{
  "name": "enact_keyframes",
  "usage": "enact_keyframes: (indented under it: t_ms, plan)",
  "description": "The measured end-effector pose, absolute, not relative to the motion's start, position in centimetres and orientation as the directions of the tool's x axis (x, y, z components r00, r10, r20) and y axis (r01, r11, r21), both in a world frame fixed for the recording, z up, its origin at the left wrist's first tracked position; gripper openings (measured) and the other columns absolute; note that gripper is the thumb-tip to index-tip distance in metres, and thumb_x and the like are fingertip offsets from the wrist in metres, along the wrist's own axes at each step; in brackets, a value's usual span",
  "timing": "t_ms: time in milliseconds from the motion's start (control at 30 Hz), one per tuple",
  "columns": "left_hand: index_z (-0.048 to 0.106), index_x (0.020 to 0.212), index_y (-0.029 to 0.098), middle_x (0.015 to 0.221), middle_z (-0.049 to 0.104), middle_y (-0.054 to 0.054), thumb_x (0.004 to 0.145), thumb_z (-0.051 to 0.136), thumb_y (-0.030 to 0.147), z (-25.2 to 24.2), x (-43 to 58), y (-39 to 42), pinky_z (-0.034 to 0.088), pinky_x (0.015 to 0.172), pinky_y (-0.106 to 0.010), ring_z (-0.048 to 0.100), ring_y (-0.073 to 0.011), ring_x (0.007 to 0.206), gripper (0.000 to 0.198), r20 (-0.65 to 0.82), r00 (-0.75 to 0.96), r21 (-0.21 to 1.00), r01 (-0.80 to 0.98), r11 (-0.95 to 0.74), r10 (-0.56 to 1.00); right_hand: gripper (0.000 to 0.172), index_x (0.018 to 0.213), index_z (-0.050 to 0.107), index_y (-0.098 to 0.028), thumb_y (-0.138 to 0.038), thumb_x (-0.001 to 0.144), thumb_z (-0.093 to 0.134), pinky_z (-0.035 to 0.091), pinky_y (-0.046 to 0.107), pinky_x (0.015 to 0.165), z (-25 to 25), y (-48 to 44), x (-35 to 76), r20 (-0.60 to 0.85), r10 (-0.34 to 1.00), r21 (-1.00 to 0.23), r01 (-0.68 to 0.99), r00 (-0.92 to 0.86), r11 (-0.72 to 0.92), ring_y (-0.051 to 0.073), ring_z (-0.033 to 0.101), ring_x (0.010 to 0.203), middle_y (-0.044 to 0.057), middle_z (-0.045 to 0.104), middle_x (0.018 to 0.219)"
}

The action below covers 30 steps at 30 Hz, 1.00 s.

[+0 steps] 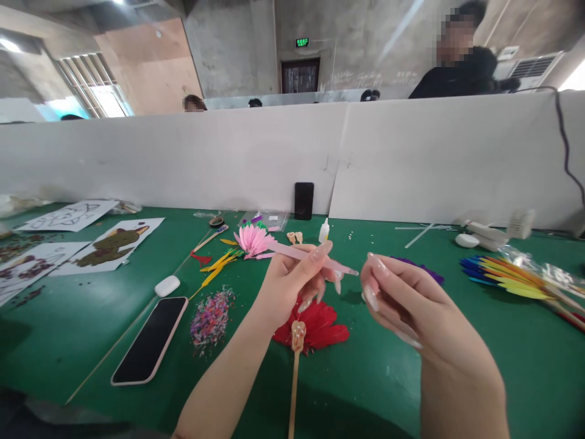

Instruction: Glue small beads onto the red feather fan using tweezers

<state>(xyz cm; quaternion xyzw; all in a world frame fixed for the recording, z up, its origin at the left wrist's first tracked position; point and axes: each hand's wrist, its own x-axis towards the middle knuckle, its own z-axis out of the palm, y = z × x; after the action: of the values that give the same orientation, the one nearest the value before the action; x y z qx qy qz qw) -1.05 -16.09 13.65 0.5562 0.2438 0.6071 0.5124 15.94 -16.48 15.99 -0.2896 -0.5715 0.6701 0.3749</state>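
Observation:
My left hand (292,283) is closed around a slim pink pen-shaped stick (337,264), its narrow tip pointing right. Just beyond that tip, my right hand (402,299) has its thumb and fingertips pinched together, apart from the stick. Whatever lies between those fingertips, if anything, is too small to make out. Below my hands, a fan of red feathers (326,329) lies on the green table, joined to a wooden stick (295,384). A small tan piece with pale beads (298,335) sits where feathers and stick meet. My left hand hides part of the red feathers.
Pink feathers (253,239), a white glue bottle (324,231) and a propped black phone (304,201) stand behind. At left are a phone (150,341), a white case (167,286) and colourful bits (210,320). Multicoloured feathers (507,277) lie right. A white partition (219,158) crosses the back.

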Motion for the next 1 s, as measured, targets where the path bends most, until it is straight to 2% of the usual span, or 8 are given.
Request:
enact_keyframes:
  t_ms: [133,233,333,400,533,600,733,1000]
  plan:
    - [0.059,0.065,0.016,0.046,0.050,0.006,0.081,0.062,0.039,14.0,-0.9,-16.4,0.017,0.026,-0.017,0.034,-0.0021,0.030,0.029,0.295,0.163,0.880,-0.431,-0.201,0.942,0.036,0.070,0.053,-0.019,-0.045,0.093,0.045,0.018,0.015,0.034,15.8,-16.7,16.2,0.077,0.850,-0.990,-0.140,-0.522,0.004,0.002,0.026,0.034,-0.009,0.036,0.040]
    - [0.060,0.061,0.014,0.051,0.054,0.003,0.082,0.061,0.042,14.3,-0.7,-16.7,0.016,0.029,-0.019,0.034,-0.0012,0.032,0.035,0.172,0.170,0.886,-0.457,-0.077,0.970,0.033,0.072,0.056,-0.020,-0.044,0.092,0.048,0.022,0.014,0.034,15.6,-16.8,16.4,0.138,0.866,-0.989,-0.106,-0.481,0.099,0.002,0.027,0.033,-0.009,0.037,0.039]
    - [0.063,0.059,0.014,0.048,0.052,0.003,0.081,0.063,0.040,14.4,-0.6,-16.7,0.017,0.033,-0.020,0.033,-0.0013,0.033,0.033,0.128,0.177,0.879,-0.476,-0.029,0.976,0.020,0.078,0.061,-0.021,-0.039,0.088,0.057,0.032,0.015,0.036,15.6,-16.8,16.6,0.242,0.890,-0.968,-0.029,-0.387,0.251,0.003,0.037,0.035,-0.008,0.045,0.044]
    - [0.064,0.060,0.015,0.046,0.050,0.004,0.079,0.064,0.038,14.3,-0.6,-16.6,0.016,0.035,-0.020,0.033,-0.0014,0.034,0.030,0.106,0.173,0.870,-0.493,-0.007,0.979,0.012,0.083,0.064,-0.023,-0.035,0.081,0.067,0.040,0.017,0.040,15.8,-16.9,16.7,0.329,0.897,-0.929,0.069,-0.295,0.363,0.006,0.049,0.042,-0.005,0.054,0.054]
    - [0.064,0.060,0.015,0.045,0.050,0.005,0.078,0.066,0.036,14.3,-0.6,-16.4,0.013,0.036,-0.021,0.031,-0.0011,0.033,0.028,0.079,0.174,0.858,-0.513,0.022,0.982,0.016,0.088,0.068,-0.026,-0.027,0.073,0.074,0.046,0.019,0.046,15.8,-17.1,16.6,0.506,0.836,-0.794,0.265,-0.211,0.547,0.010,0.060,0.061,0.000,0.066,0.082]
    - [0.063,0.059,0.015,0.043,0.048,0.005,0.077,0.066,0.037,14.3,-0.6,-16.4,0.012,0.036,-0.021,0.030,-0.0012,0.032,0.029,0.069,0.182,0.861,-0.507,0.034,0.981,0.011,0.087,0.069,-0.027,-0.023,0.076,0.071,0.044,0.020,0.044,15.6,-17.2,16.2,0.588,0.785,-0.709,0.341,-0.198,0.617,0.010,0.060,0.060,0.000,0.067,0.087]
    - [0.062,0.057,0.015,0.041,0.045,0.005,0.078,0.065,0.041,14.3,-0.6,-16.4,0.010,0.036,-0.023,0.029,-0.0019,0.032,0.033,0.057,0.184,0.875,-0.482,0.040,0.981,0.008,0.079,0.066,-0.024,-0.016,0.079,0.065,0.036,0.021,0.039,15.3,-17.4,15.5,0.704,0.691,-0.564,0.460,-0.167,0.685,0.007,0.050,0.050,-0.002,0.067,0.078]
    - [0.061,0.056,0.015,0.040,0.043,0.005,0.076,0.065,0.044,14.3,-0.5,-16.3,0.009,0.036,-0.023,0.028,-0.0022,0.033,0.036,0.011,0.186,0.904,-0.422,0.070,0.982,0.008,0.077,0.066,-0.021,-0.013,0.080,0.065,0.041,0.018,0.043,15.0,-17.2,15.3,0.751,0.640,-0.501,0.494,-0.160,0.711,0.007,0.054,0.059,-0.002,0.068,0.076]
